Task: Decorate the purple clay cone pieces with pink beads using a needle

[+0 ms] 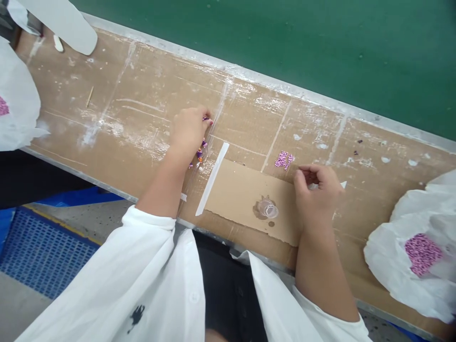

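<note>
I'm seeing the left hand partly covering purple pieces; right frame edge is cropping the white paper.

Small purple-and-orange pieces in a loose row, speckled pink bits in a flat cluster farther right.

We see a cardboard-like bench covering, glossy and scuffed, under a matt cardboard piece. We also notice crinkled, papery white wrappers at left and right, and a shiny, clear plastic-looking cup.
</note>
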A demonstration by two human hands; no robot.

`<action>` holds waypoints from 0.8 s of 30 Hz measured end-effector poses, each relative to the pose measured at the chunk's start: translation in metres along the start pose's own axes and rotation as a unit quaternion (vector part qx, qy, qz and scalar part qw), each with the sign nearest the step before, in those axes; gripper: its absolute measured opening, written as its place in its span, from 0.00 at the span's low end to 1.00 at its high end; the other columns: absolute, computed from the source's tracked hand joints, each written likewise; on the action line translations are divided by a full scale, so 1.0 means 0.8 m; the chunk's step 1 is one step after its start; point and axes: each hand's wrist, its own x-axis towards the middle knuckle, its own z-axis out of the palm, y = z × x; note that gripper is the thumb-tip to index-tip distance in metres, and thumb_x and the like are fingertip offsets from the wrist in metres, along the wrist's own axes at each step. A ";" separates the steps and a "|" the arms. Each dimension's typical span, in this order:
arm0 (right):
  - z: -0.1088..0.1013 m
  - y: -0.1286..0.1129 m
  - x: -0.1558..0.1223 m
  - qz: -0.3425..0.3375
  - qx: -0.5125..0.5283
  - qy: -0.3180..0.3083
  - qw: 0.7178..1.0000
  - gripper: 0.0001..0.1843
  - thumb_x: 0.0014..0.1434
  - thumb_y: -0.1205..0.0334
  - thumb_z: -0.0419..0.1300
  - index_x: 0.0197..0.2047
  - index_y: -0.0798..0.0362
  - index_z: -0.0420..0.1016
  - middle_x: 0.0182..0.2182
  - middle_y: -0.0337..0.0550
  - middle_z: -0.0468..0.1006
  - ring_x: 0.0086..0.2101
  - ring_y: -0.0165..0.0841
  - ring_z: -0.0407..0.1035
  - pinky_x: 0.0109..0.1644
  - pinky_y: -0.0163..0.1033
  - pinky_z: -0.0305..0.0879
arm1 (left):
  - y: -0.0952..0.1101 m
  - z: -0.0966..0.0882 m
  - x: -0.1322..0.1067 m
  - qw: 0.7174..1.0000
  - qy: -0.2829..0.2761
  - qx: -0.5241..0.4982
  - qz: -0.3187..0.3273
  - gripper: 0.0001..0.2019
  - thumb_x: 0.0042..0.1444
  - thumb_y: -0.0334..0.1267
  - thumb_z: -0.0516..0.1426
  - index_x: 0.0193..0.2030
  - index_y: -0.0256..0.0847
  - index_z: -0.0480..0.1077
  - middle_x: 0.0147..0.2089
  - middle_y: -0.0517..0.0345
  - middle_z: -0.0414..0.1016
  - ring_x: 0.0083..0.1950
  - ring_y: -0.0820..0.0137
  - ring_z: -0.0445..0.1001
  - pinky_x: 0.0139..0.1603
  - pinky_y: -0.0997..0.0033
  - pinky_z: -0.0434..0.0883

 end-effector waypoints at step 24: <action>0.024 0.012 0.002 -0.059 -0.138 -0.102 0.983 0.08 0.64 0.58 0.52 0.32 0.47 0.61 0.29 0.41 0.68 0.32 0.39 0.63 0.38 0.44 0.57 | -0.005 -0.013 -0.008 0.999 -0.008 -0.037 -0.013 0.15 0.67 0.38 0.55 0.55 0.44 0.79 0.49 0.50 0.82 0.49 0.61 0.78 0.51 0.63 0.71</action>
